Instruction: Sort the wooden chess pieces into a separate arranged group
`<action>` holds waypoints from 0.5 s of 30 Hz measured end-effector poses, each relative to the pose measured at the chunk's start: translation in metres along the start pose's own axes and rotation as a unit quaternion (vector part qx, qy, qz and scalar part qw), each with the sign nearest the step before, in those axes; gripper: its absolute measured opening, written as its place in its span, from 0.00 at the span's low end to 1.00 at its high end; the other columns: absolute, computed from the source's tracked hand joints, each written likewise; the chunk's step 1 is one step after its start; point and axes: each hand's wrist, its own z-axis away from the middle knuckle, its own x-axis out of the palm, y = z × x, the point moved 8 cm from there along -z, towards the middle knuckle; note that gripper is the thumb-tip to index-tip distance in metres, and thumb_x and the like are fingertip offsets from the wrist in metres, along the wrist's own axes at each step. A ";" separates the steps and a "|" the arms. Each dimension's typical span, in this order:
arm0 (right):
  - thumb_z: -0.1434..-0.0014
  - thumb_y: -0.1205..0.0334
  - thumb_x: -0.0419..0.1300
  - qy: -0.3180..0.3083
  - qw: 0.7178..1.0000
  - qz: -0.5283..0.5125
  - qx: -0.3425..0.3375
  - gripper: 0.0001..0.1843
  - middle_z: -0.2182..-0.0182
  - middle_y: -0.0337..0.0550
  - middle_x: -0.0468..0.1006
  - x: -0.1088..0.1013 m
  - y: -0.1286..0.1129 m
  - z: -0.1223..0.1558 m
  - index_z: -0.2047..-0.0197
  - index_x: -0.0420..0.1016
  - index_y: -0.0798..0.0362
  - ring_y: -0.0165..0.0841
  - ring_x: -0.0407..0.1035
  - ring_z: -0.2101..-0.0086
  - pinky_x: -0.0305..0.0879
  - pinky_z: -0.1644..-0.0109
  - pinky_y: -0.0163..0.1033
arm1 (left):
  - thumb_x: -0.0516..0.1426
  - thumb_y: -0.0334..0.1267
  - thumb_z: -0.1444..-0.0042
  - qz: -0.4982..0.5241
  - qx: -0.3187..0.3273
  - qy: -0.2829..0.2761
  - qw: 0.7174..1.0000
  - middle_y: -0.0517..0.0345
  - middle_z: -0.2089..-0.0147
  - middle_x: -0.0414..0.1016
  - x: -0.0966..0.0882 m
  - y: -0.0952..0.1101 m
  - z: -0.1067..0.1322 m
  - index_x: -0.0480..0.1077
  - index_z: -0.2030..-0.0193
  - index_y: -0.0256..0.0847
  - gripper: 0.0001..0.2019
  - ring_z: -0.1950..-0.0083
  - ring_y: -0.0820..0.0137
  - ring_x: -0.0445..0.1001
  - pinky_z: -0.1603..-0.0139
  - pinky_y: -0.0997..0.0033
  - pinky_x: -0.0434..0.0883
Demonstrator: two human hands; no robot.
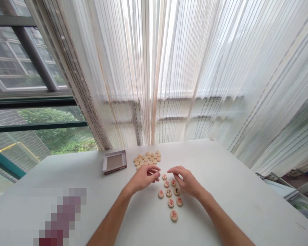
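Observation:
My left hand [145,177] is closed, with a small round Chinese chess piece [158,174] showing at its fingertips. Opposite it, my right hand [184,179] has its index finger stretched out and its thumb apart, with nothing visible in its grasp. Its thumb hovers by a red-marked piece [173,182]. Between and below the hands lie several face-up wooden pieces, among them a black-marked piece [168,192], another black-marked piece [177,191] and a red-marked piece [161,194]. Closest to me is one more red-marked piece [174,215].
Behind my left hand, several blank-side-up pieces [146,159] sit in a cluster. An open shallow box [114,162] stands left of them on the white table [220,205]. Sheer curtains [174,85] hang along the far edge. A blurred pixelated patch covers the lower left.

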 end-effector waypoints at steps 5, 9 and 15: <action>0.34 0.67 0.53 -0.022 0.998 -0.015 0.052 0.15 0.56 0.44 0.79 0.006 0.021 -0.001 0.51 0.78 0.47 0.36 0.74 0.58 0.72 0.52 0.41 | 0.63 0.48 0.45 -0.026 -0.018 -0.019 0.999 0.49 0.61 0.83 0.006 -0.015 -0.006 0.77 0.59 0.36 0.16 0.62 0.63 0.82 0.64 0.69 0.75; 0.33 0.65 0.53 -0.031 0.997 -0.019 0.061 0.14 0.56 0.44 0.79 0.011 0.023 -0.002 0.50 0.78 0.47 0.37 0.74 0.57 0.71 0.50 0.42 | 0.62 0.48 0.46 -0.041 -0.035 -0.024 0.998 0.49 0.64 0.83 0.011 -0.026 -0.010 0.78 0.61 0.35 0.16 0.67 0.64 0.80 0.72 0.72 0.72; 0.35 0.69 0.53 -0.084 0.996 -0.003 0.021 0.18 0.49 0.43 0.77 0.015 0.003 0.003 0.51 0.80 0.43 0.38 0.71 0.49 0.67 0.42 0.46 | 0.62 0.45 0.48 -0.063 -0.052 -0.030 0.996 0.51 0.67 0.82 0.013 -0.035 -0.010 0.81 0.62 0.35 0.15 0.72 0.68 0.76 0.76 0.75 0.68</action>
